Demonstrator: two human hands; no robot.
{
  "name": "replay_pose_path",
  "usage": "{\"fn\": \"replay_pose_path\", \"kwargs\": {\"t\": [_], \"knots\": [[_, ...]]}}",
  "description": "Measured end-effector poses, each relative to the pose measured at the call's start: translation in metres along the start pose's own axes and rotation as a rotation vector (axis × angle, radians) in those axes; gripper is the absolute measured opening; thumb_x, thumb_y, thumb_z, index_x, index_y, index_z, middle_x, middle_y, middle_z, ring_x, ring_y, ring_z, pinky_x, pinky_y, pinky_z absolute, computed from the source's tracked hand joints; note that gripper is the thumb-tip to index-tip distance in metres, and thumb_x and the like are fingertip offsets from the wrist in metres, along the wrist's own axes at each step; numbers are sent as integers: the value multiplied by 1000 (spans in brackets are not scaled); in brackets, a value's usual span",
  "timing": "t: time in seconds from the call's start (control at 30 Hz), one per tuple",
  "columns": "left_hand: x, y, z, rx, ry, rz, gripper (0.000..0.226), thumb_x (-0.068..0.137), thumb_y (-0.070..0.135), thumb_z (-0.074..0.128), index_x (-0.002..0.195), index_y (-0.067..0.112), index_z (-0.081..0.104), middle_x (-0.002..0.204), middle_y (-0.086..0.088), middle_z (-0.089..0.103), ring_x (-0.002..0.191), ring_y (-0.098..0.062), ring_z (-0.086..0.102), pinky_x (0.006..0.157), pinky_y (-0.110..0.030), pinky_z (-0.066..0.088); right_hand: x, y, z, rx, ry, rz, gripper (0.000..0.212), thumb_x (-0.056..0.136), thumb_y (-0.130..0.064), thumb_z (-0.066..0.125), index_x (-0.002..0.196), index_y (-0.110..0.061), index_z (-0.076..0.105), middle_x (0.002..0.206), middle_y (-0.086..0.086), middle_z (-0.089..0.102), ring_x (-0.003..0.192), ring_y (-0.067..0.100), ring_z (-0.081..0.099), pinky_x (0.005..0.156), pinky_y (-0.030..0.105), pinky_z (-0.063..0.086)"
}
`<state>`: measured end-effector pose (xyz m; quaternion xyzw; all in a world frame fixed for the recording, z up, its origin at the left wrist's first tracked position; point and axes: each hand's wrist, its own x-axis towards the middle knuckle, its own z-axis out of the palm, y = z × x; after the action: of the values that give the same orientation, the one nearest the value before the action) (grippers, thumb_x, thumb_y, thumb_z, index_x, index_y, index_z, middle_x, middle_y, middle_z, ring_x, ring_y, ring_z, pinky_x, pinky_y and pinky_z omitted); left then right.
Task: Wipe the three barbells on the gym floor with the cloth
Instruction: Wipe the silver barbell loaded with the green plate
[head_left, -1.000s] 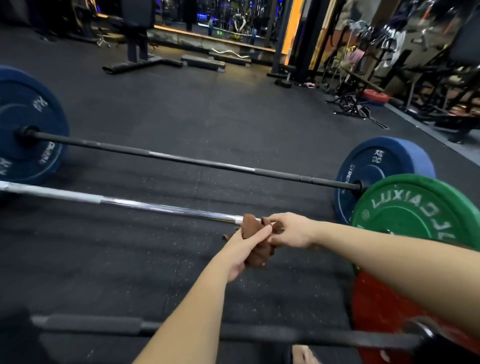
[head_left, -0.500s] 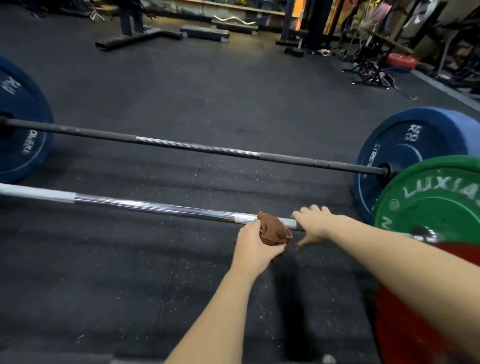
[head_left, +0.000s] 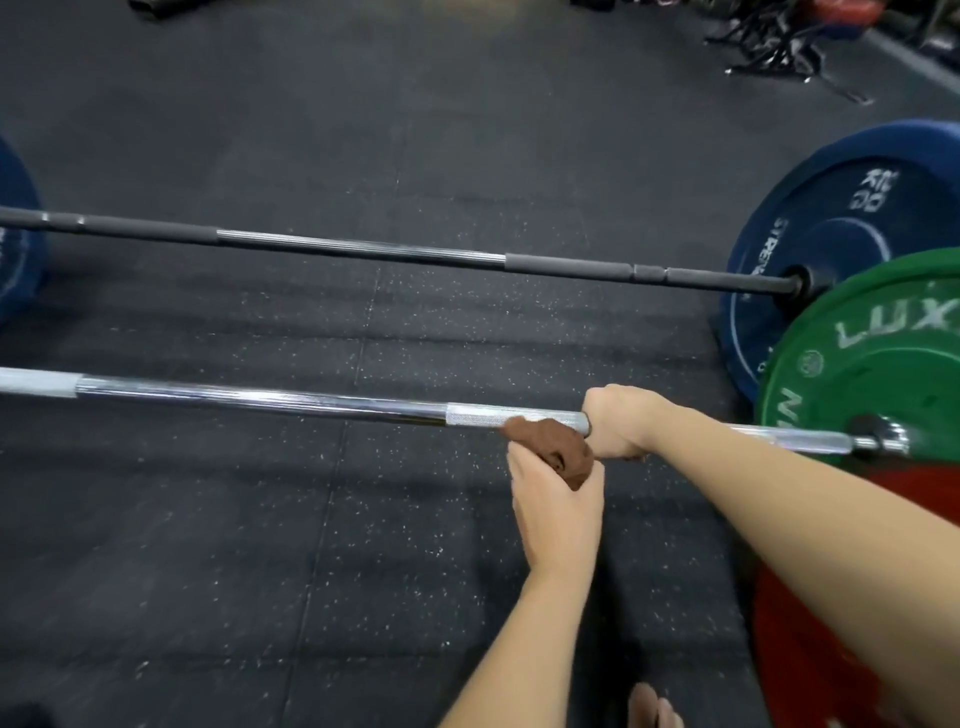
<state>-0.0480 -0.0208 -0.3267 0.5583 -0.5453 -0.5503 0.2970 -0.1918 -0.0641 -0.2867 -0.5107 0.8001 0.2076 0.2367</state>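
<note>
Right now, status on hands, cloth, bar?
Left hand shut on brown cloth, pressed to chrome barbell. Right hand wrapped round same bar, beside cloth. Nothing in the way leftward along the bar.

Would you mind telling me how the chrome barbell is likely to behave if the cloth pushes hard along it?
The chrome barbell looks rigid, so it should not flex. Its round green plate stands on edge on the floor, so a sideways shove might roll it; the right hand gripping the shaft probably steadies it. The polished middle looks slicker than the knurled part near the brown cloth.
</note>
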Motion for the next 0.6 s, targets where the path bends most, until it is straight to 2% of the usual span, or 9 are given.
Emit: {"fn": "replay_pose_path", "kwargs": {"t": [0.13, 0.23, 0.33, 0.47, 0.6], "knots": [[10, -2, -12, 151, 4, 152, 57, 91, 44, 69, 123, 32, 24, 122, 5, 49, 110, -23, 55, 86, -38, 47, 1, 2, 7, -27, 133, -20, 25, 83, -41, 58, 71, -20, 53, 74, 0, 59, 67, 23, 60, 60, 30, 47], [18, 0, -29, 101, 140, 245, 46, 92, 40, 69, 110, 35, 26, 115, 4, 48, 98, -24, 57, 80, -46, 52, 0, 2, 10, -37, 164, -13, 22, 84, -42, 58, 75, -23, 55, 79, -2, 59, 71, 23, 61, 65, 32, 49], [25, 1, -38, 78, 219, 230, 42, 94, 39, 68, 113, 31, 31, 112, 1, 46, 92, -22, 57, 79, -49, 55, -3, 2, 11, -30, 174, 2, 19, 84, -41, 58, 79, -23, 59, 79, -2, 59, 69, 20, 59, 65, 32, 48], [20, 5, -27, 217, 198, 240, 52, 92, 25, 73, 124, 26, 31, 114, -4, 41, 96, -33, 58, 82, -48, 53, -5, -1, 13, -33, 219, 16, 21, 83, -44, 57, 82, -24, 59, 77, -3, 56, 74, 25, 61, 67, 33, 47], [14, 11, -14, 168, 146, 154, 44, 95, 32, 69, 123, 21, 37, 111, -2, 39, 94, -31, 58, 80, -42, 52, -7, -1, 19, -43, 288, 28, 23, 85, -45, 55, 74, -24, 53, 76, -2, 55, 74, 27, 59, 66, 33, 44]]}}
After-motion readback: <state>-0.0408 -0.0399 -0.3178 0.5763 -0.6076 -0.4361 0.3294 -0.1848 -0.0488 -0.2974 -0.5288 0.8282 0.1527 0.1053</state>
